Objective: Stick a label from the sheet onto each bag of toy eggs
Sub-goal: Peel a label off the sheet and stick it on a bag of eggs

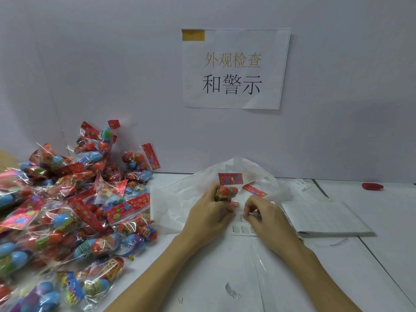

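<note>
Taking the label sheet (242,228) as the mark: nearest the camera, below it, a loose label (231,290) lies on the clear film covering the worktop (371,262). The sheet itself lies flat, its rows of small printed labels showing between the two hands. The right hand (267,218) sits on its right edge, fingers curled and thumb and forefinger pinching at a label — the peel looks under way, though whether the label is free cannot be told. The left hand (208,213) lies just left of the sheet, its grip closed round a bag (226,191) whose red header stands upright just beyond the sheet.

So the bag lies up and left of the pinching fingers, very near — the right hand is the one to carry the label across, a short reach toward the film below the header. Thin film may crease under the press.

Right of the sheet lies a paper stack (324,218); far left, the pile of bags (74,210); beyond, a sign (234,68).
</note>
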A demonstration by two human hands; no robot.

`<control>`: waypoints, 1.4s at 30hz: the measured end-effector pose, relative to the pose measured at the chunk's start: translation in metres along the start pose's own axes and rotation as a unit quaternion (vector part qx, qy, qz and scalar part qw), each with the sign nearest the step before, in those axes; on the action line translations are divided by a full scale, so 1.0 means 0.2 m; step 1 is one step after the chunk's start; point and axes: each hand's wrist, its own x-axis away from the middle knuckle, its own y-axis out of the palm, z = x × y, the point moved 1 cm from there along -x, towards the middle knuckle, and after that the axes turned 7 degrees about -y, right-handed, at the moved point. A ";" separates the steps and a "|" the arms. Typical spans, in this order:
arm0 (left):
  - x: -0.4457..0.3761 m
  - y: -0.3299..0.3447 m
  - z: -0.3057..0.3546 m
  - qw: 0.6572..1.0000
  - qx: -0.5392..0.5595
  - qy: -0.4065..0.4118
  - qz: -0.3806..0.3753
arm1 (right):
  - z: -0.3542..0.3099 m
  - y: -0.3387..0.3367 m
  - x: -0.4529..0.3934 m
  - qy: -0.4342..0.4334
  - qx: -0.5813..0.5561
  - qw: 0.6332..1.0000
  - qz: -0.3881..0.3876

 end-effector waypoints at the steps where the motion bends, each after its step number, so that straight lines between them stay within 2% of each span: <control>1: 0.00 0.00 0.00 1.000 -0.003 0.000 0.002 | 0.00 0.00 0.00 0.000 -0.007 1.000 -0.003; 7: 0.00 0.00 -0.01 0.999 -0.030 -0.006 -0.013 | -0.01 -0.01 -0.01 -0.016 0.006 0.999 -0.045; 13: -0.01 0.00 -0.02 0.999 -0.029 -0.015 -0.027 | 0.00 -0.02 -0.01 -0.006 -0.018 1.000 -0.012; 19: -0.01 -0.01 -0.01 0.999 -0.029 -0.020 -0.028 | 0.01 -0.02 0.00 0.015 -0.028 0.999 -0.026; 26: -0.01 -0.01 0.00 0.999 -0.029 -0.020 -0.027 | 0.01 -0.01 -0.01 -0.001 -0.023 1.000 -0.006; 29: -0.01 -0.02 0.00 0.999 -0.021 -0.021 -0.028 | 0.01 -0.01 -0.01 0.035 -0.105 0.993 0.033; 31: -0.01 -0.02 -0.01 0.999 -0.013 -0.033 -0.032 | 0.00 -0.03 -0.02 0.064 -0.170 0.980 0.077; 33: -0.03 -0.03 -0.02 0.995 0.025 -0.086 -0.040 | 0.00 -0.05 -0.03 0.093 -0.248 0.958 0.113; 36: -0.06 -0.07 0.00 0.974 0.158 -0.159 0.004 | -0.02 -0.07 -0.03 0.153 -0.426 0.879 0.147; 38: -0.07 -0.11 0.02 0.935 0.295 -0.192 0.028 | -0.04 -0.07 -0.03 0.174 -0.493 0.837 0.162; 40: -0.08 -0.14 0.05 0.879 0.428 -0.210 0.022 | -0.07 -0.07 -0.03 0.172 -0.547 0.799 0.181; 42: -0.08 -0.15 0.08 0.846 0.493 -0.201 0.000 | -0.09 -0.07 -0.03 0.154 -0.581 0.776 0.192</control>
